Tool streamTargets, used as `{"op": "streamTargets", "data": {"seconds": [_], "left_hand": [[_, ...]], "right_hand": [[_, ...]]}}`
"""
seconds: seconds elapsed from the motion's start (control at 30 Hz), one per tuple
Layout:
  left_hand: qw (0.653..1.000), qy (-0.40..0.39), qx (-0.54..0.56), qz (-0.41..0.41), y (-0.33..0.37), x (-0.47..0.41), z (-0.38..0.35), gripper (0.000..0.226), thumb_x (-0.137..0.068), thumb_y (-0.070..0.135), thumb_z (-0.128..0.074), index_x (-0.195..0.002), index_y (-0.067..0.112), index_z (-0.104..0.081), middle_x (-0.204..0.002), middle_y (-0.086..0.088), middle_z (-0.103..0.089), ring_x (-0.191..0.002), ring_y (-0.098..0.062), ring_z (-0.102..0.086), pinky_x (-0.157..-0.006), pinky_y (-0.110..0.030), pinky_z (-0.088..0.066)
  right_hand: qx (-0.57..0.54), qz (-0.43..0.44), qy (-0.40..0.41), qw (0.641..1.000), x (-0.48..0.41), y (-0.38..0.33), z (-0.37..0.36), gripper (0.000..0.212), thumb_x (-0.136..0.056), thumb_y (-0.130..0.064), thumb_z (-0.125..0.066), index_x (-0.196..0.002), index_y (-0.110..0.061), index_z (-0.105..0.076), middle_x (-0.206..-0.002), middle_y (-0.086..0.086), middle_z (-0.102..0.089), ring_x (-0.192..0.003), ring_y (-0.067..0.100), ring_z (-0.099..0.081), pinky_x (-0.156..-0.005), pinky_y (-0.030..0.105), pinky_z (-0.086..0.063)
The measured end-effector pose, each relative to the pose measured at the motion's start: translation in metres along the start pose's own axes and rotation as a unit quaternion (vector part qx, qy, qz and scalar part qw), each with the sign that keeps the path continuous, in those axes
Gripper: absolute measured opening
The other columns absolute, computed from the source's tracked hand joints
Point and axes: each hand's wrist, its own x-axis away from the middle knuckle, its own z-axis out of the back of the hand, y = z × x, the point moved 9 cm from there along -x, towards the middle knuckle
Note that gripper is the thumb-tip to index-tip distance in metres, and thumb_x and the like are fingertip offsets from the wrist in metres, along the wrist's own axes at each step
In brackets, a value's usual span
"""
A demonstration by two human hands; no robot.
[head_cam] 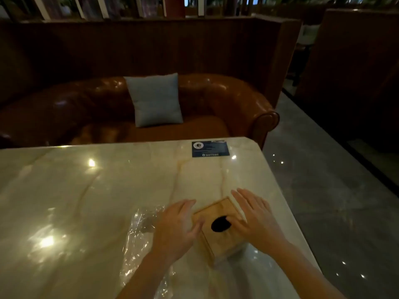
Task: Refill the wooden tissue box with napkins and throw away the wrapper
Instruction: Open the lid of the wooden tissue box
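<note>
I am watching both hands, left hand (176,228) and right hand (257,221), fingers spread flat, flanking the wooden tissue box (220,228) (near the tabletop (86,190) edge): the loose wrapper (140,236) risks sliding off.

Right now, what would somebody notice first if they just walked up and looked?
Probably the two open hands, left hand and right hand, on either side of the wooden box near the table's right edge. Next, the shiny clear wrapper lying crumpled to the left of the box. Farther back, a pale cushion sits on the brown sofa.
</note>
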Motion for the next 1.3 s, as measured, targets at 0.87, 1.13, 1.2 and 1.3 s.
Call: {"op": "streamTargets", "data": {"seconds": [0.87, 1.13, 1.2, 1.3], "left_hand": [[0.966, -0.202, -0.117, -0.111, 0.017, 0.018, -0.084, 0.078, -0.073, 0.072, -0.029, -0.136, 0.026, -0.033, -0.159, -0.001, -0.007, -0.146, -0.018, 0.007, -0.112, -0.029, 0.018], [0.957, -0.273, -0.03, -0.096, 0.019, -0.012, -0.063, 0.064, -0.062, 0.056, -0.06, -0.116, 0.024, -0.054, -0.14, -0.001, -0.045, -0.132, -0.017, -0.036, -0.111, -0.027, -0.019], [0.949, -0.309, 0.028, -0.044, 0.015, -0.022, -0.055, 0.053, -0.055, 0.054, -0.062, -0.101, 0.028, -0.059, -0.117, -0.002, -0.06, -0.11, -0.022, -0.053, -0.094, -0.033, -0.039], [0.921, -0.36, 0.145, 0.021, 0.012, -0.033, -0.05, 0.04, -0.054, 0.044, -0.065, -0.09, 0.028, -0.062, -0.097, 0.002, -0.059, -0.09, -0.016, -0.054, -0.075, -0.03, -0.041]], "right_hand": [[0.084, 0.168, -0.179, 0.966, 0.022, -0.005, -0.052, 0.049, -0.058, -0.074, -0.062, -0.092, -0.039, -0.07, -0.107, -0.004, -0.07, -0.094, 0.009, -0.068, -0.074, 0.023, -0.055], [-0.024, 0.094, -0.357, 0.929, -0.001, 0.005, -0.065, 0.057, -0.077, -0.068, -0.047, -0.122, -0.034, -0.052, -0.132, -0.003, -0.045, -0.118, 0.017, -0.04, -0.095, 0.032, -0.03], [-0.089, 0.073, -0.394, 0.912, -0.014, 0.001, -0.062, 0.052, -0.076, -0.065, -0.053, -0.112, -0.029, -0.059, -0.117, 0.0, -0.055, -0.1, 0.016, -0.048, -0.085, 0.031, -0.038], [-0.166, 0.02, -0.463, 0.87, -0.029, 0.0, -0.061, 0.046, -0.076, -0.059, -0.059, -0.103, -0.023, -0.065, -0.1, 0.002, -0.062, -0.087, 0.016, -0.055, -0.078, 0.03, -0.043]]}}
